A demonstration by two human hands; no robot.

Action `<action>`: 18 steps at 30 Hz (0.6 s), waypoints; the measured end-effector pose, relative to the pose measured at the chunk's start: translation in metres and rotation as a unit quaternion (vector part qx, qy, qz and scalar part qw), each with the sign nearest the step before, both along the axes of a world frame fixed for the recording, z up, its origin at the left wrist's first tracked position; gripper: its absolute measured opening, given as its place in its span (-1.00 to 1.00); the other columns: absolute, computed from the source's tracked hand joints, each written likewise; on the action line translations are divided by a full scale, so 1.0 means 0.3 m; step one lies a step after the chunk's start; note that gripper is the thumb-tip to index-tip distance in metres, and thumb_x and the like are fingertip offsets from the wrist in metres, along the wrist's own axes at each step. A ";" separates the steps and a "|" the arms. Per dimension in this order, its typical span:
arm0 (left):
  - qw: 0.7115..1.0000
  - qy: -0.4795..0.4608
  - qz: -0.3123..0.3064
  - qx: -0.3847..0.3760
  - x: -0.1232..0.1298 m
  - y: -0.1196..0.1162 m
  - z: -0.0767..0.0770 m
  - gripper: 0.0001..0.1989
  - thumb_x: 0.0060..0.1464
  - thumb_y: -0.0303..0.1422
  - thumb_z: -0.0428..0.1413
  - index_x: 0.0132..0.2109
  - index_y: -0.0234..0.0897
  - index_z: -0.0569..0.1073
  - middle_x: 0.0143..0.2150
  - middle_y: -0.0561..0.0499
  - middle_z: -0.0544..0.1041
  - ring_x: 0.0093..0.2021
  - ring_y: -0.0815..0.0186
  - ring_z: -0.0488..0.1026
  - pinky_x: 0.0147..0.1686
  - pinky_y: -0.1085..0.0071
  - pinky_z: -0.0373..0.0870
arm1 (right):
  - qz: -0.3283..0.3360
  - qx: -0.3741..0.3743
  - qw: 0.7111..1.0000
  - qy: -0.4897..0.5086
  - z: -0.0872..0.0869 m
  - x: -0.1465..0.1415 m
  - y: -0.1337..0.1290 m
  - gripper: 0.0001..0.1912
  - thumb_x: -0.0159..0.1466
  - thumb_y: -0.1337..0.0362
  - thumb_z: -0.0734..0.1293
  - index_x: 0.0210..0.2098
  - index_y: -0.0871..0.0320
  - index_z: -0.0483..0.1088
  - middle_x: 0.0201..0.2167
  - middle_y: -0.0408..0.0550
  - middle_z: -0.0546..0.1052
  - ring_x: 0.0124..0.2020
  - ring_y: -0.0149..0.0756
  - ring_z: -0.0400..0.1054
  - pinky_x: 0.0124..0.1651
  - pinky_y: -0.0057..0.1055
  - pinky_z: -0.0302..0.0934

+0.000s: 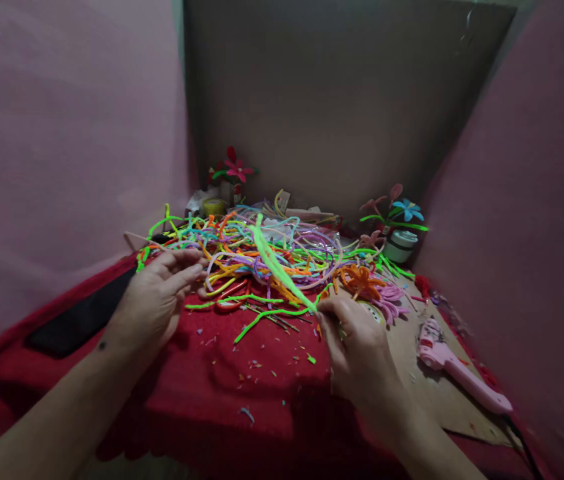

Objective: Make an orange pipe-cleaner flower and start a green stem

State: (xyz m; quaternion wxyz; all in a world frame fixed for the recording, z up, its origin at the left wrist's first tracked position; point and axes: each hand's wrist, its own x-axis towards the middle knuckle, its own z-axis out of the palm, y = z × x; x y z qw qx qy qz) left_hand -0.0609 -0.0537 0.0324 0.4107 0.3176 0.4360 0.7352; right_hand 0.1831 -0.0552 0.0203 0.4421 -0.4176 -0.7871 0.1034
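Observation:
My right hand pinches the lower end of a bright green pipe-cleaner leaf, which slants up and to the left over the table. My left hand is raised beside the pile, its fingers stretched out and thumb a little apart, with nothing seen in it. Behind and below the leaf spreads a heap of colourful pipe cleaners. Loose green pipe cleaners lie in front of the heap, near red-handled scissors that are partly covered.
A pink glue gun rests on a cardboard sheet at right, its cord trailing off. Orange and pink pipe-cleaner flowers lie nearby. A black phone-like slab is at left. A white pot stands behind; scraps dot the red cloth.

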 end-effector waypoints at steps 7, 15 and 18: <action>0.957 0.020 -0.284 -0.045 0.137 0.038 0.025 -0.86 -0.12 -0.47 0.22 -0.31 -0.37 0.49 -0.46 -0.05 0.50 -0.52 0.36 0.45 -0.51 0.47 0.41 | 0.224 -0.442 0.773 0.397 0.103 -0.157 0.061 -0.88 0.08 0.28 0.32 -0.51 0.21 0.33 -0.64 -0.15 0.46 -0.67 -0.50 0.25 -0.55 -0.54 0.13; 0.936 0.081 -0.342 -0.006 0.181 0.166 0.053 -0.83 -0.05 -0.35 0.17 -0.47 -0.31 0.35 -0.67 0.12 0.30 -0.75 0.48 0.21 -0.76 0.51 0.24 | 0.250 -0.472 0.699 0.475 0.063 -0.221 0.170 -0.93 0.04 0.34 0.30 -0.51 0.22 0.29 -0.70 -0.12 0.47 -0.74 -0.45 0.27 -0.65 -0.52 0.21; 0.927 0.072 -0.366 -0.020 0.197 0.209 0.010 -0.81 -0.04 -0.33 0.17 -0.48 -0.30 0.32 -0.71 0.16 0.23 -0.76 0.49 0.19 -0.75 0.52 0.23 | 0.240 -0.468 0.693 0.493 0.003 -0.212 0.215 -0.89 0.05 0.31 0.30 -0.51 0.24 0.31 -0.70 -0.11 0.47 -0.76 -0.45 0.26 -0.67 -0.51 0.22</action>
